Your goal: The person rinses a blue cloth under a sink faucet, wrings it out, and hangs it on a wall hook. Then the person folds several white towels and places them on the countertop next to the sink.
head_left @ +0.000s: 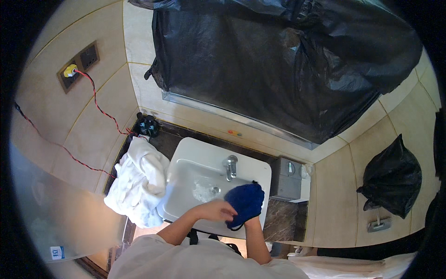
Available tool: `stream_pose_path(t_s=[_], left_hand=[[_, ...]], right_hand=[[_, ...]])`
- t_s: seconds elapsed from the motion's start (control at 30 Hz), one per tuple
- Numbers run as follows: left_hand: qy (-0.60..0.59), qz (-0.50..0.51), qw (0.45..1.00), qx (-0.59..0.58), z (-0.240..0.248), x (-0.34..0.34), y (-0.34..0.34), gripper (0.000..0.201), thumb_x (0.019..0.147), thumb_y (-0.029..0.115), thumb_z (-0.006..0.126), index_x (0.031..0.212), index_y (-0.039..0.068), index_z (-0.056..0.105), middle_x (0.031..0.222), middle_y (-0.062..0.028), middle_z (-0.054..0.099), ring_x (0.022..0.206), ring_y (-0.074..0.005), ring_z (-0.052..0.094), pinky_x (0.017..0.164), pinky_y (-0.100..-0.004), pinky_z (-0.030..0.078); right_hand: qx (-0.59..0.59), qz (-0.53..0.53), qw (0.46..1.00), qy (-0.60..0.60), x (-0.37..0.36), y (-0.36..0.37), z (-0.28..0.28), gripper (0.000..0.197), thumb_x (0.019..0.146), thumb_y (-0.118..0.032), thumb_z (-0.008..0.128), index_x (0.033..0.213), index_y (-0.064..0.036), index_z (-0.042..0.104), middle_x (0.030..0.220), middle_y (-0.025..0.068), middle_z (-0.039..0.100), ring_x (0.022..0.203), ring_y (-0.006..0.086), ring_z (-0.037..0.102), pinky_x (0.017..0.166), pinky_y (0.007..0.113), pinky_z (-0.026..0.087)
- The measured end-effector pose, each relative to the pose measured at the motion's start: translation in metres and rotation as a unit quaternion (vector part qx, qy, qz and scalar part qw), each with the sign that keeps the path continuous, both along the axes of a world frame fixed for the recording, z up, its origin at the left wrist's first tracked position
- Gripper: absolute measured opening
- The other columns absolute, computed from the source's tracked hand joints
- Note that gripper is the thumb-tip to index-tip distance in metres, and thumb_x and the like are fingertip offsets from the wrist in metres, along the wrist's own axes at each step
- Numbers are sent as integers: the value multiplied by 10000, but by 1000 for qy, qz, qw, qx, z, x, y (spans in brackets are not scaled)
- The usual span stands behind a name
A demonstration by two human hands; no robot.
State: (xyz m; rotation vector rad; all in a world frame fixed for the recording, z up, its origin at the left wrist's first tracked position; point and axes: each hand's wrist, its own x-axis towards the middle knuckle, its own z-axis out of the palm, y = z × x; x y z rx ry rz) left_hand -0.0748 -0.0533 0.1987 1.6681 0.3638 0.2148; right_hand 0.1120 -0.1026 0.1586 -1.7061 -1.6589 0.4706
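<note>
Over the white sink (186, 149), a dark blue mitt-like cloth (245, 201) with a black edging loop covers my right hand (253, 223). Only the wrist and a little of that hand show below the cloth, so its fingers are hidden. My left hand (218, 210) is at the cloth's left edge, its fingers loosely bent and a little apart. Whether the fingertips touch the cloth is hard to make out. A chrome faucet (231, 168) rises just beyond the cloth. Water or foam (202, 191) lies around the drain.
White towels (139, 179) are heaped left of the sink, with dark bottles (147, 125) behind. A grey box (285, 179) stands right of the sink on the dark stone counter (281, 218). Black plastic (260, 60) covers a large wall panel. A red-black cord (100, 109) hangs from an outlet.
</note>
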Motion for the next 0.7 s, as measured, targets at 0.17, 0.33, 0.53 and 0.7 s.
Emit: stream_pose_path(t_s=[0.17,0.33,0.53,0.7], left_hand=[[41,382,896,221,-14,6,9,404,793,307,665,1061,20,574,973,-174,581,901,-291,574,809,-363,458],[101,119,987,-36,-25,4,8,629,713,433,736,1069,-63,584,1003,-193,632,947,-255,600,814,-336,463],[138,177,972,71,-55,1,7,441,637,371,780,880,21,663,912,-199,613,849,-313,590,755,-365,458],[184,236,897,324,-36,0,10,387,657,383,755,740,22,643,820,-147,564,829,-331,552,709,-397,450]], right_hand=[[57,38,968,-242,-11,-23,82,318,651,-409,657,827,-145,637,827,108,626,796,315,589,731,431,428],[73,149,969,-184,-11,-25,98,440,667,-369,674,1034,-134,618,925,126,637,805,297,602,754,405,458],[-153,-10,926,344,96,-78,-61,229,833,-227,595,1010,-83,617,897,142,652,831,233,629,740,371,498],[-258,-211,697,635,103,-108,-67,381,862,-187,599,1194,-43,478,986,150,630,896,247,619,761,346,502]])
